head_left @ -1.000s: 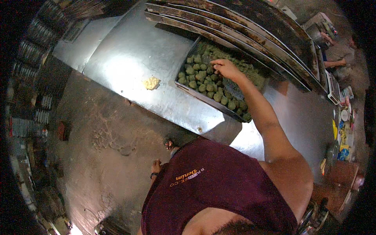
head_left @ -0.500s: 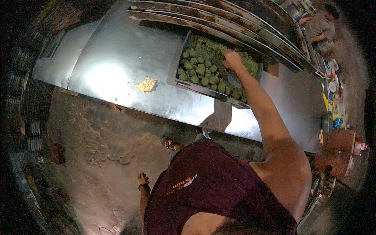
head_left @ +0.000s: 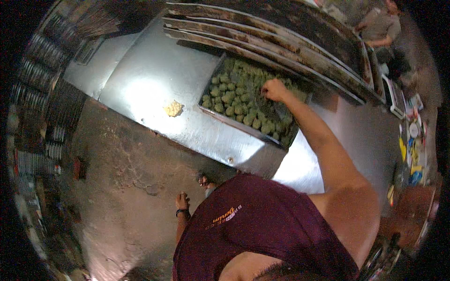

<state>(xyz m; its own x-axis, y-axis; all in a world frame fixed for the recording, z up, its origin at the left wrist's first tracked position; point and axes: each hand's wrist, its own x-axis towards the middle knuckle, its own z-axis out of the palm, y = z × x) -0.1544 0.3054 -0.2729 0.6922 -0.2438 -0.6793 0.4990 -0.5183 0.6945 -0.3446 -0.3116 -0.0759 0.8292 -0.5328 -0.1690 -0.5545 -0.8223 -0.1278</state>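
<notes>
A dark metal tray [head_left: 243,125] on the steel table holds many rough green balls [head_left: 228,97] at its left and front, with loose green crumbly mixture [head_left: 255,72] along the back. Over the tray's right half, my right hand [head_left: 275,90] reaches down with its fingers curled together at the mixture. Whatever lies between those fingertips is hidden. My left hand [head_left: 183,201] hangs low beside my body, away from the table, wearing a dark wristband. Its fingers are loosely bent and a little apart, with nothing visible in them.
A small pale yellow crumbly heap [head_left: 173,108] lies on the steel table [head_left: 206,140] left of the tray. Long stained metal trays [head_left: 262,40] lean in a row behind it. Corrugated stacks [head_left: 35,96] stand far left. Another person [head_left: 379,30] is at the far right.
My right hand has come slightly nearer within the tray, its fingers now curled downward. The whole view has turned, so the table slants more steeply. My left hand still hangs by my side.
</notes>
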